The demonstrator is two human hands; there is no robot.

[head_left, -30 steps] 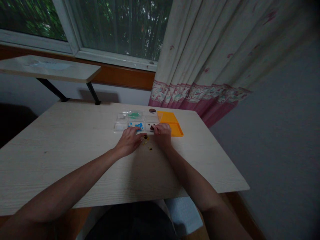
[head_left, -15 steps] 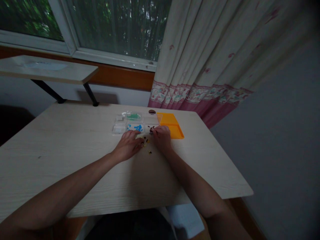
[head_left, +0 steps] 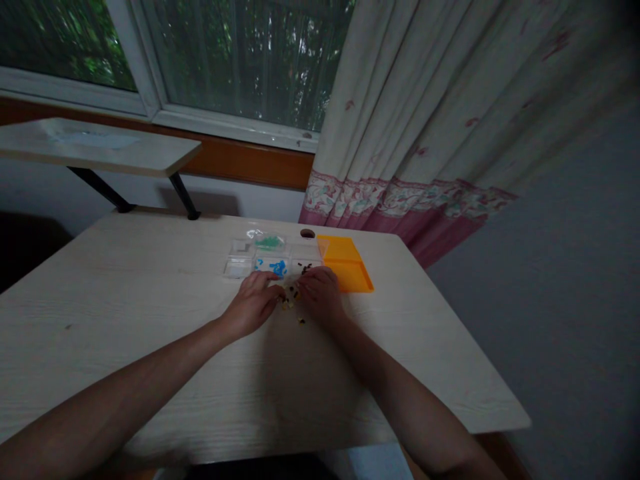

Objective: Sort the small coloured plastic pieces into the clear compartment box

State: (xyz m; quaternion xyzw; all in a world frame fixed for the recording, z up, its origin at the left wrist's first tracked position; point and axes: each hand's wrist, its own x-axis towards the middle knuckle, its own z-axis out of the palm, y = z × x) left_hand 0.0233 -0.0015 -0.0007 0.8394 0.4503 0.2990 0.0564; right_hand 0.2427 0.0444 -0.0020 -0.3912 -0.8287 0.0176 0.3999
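Note:
A small pile of yellow and dark brown pieces [head_left: 289, 298] lies on the table between my two hands. My left hand [head_left: 253, 303] rests at the pile's left side, its fingers spread and bent. At the right side, my right hand [head_left: 323, 297] has its fingertips drawn together at the pile; whatever they pinch is too small to make out. Behind the hands stands a clear compartment box [head_left: 240, 269]. Blue pieces [head_left: 277, 267] fill its front middle compartment, and dark brown pieces [head_left: 305, 268] lie in the front right one. Green pieces [head_left: 269, 243] sit in a clear container behind the blue.
An open orange case [head_left: 345, 257] lies right of the clear box. Behind them is a round hole [head_left: 307, 233] in the wooden table [head_left: 200, 380]. One stray piece [head_left: 301, 321] lies nearer me. A raised shelf [head_left: 150, 157] stands back left; a curtain [head_left: 400, 193] hangs behind.
My right hand has moved from the compartment of dark brown pieces back to the pile. My left fingers have drawn slightly left. The view has tilted up a little.

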